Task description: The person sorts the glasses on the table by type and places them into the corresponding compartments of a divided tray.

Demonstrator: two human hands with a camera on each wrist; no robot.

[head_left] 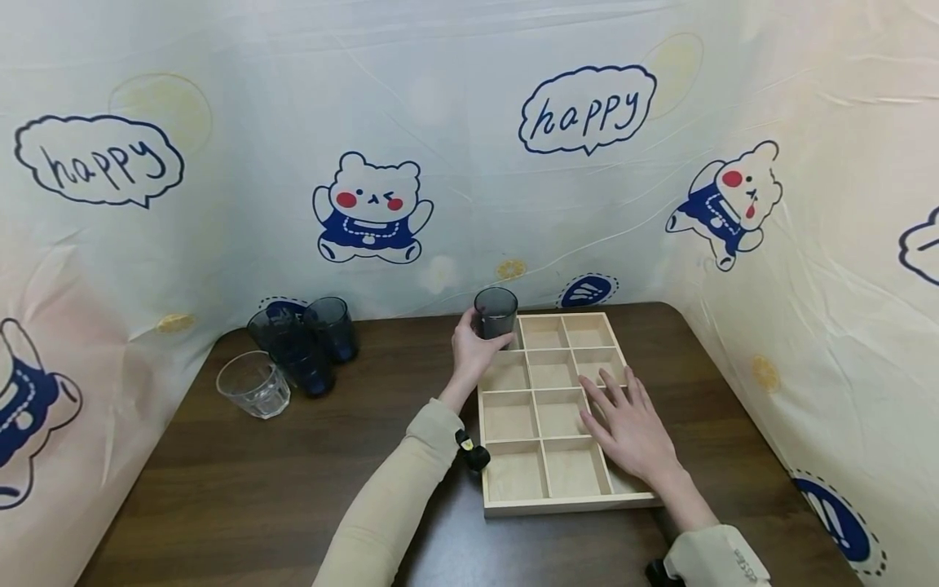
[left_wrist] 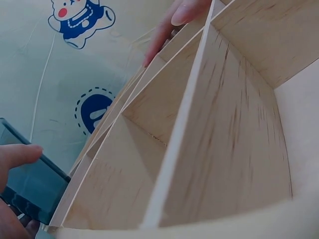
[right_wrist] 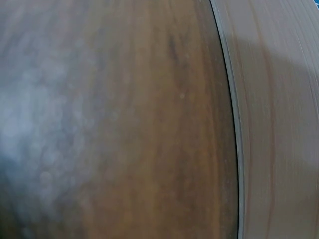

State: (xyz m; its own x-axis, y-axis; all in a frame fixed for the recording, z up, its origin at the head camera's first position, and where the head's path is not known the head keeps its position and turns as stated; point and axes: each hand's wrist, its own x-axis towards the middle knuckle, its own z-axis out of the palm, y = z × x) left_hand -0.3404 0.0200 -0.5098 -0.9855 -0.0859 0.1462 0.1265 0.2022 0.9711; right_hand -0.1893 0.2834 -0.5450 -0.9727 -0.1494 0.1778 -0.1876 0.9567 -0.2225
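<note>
On table [head_left: 220, 505], L side, 1 clear tumbler [head_left: 253, 391] and min. 2 dark tumblers [head_left: 333, 334] seem left to handle, fingers of L hand [head_left: 473, 356] grip 1 smoky tumbler [head_left: 496, 316], not yet released, at far-left corner of 1 wooden box [head_left: 557, 510] w/ approx. 12 compartments [head_left: 513, 473], and fingers of R hand [head_left: 632, 428] lie spread over box's right side.

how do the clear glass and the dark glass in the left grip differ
The clear glass is colourless; the dark glass is smoky grey. The clear glass rests on the table, while the dark glass is held in the left grip at the tray's far-left corner. Both are open-topped.
</note>
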